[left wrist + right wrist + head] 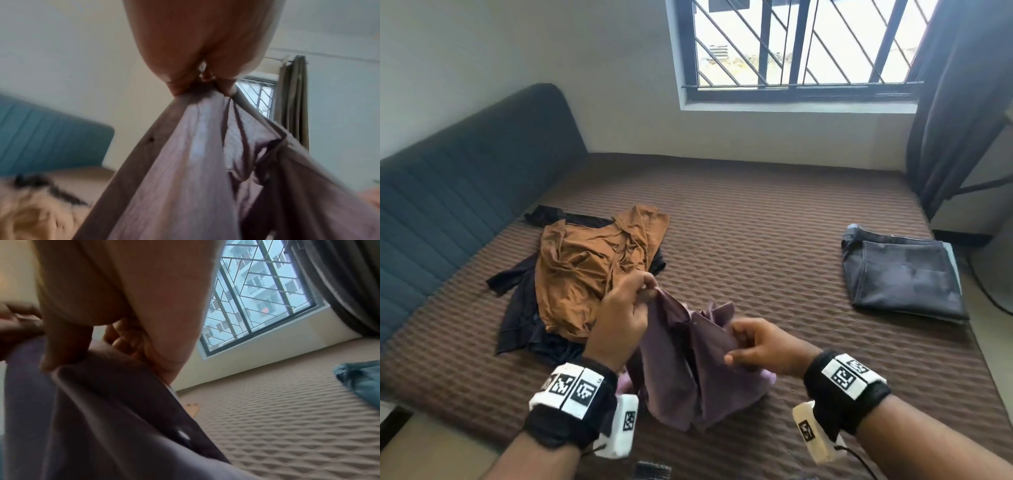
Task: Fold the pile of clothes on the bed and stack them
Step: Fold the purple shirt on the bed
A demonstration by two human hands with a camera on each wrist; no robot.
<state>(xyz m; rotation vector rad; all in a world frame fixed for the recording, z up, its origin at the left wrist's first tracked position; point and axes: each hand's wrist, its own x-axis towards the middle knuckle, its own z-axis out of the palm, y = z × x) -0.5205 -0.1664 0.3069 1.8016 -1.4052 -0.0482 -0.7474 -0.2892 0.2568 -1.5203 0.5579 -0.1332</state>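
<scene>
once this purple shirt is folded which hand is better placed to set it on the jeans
Right, probably. The right hand grips the shirt on the side nearer the folded jeans; the left hand is by the unfolded pile.

Bare forearms, black wristbands (571,407) (white square-code tags), white camera pods (812,433) beneath

You pinch a thin, matt mauve shirt (685,359) of smooth woven cloth. The orange top (589,267) has a satiny sheen. The folded jeans (904,274) are coarse dark denim. The mattress (774,233) is quilted brown fabric; the headboard (458,181) padded matt cloth.
</scene>
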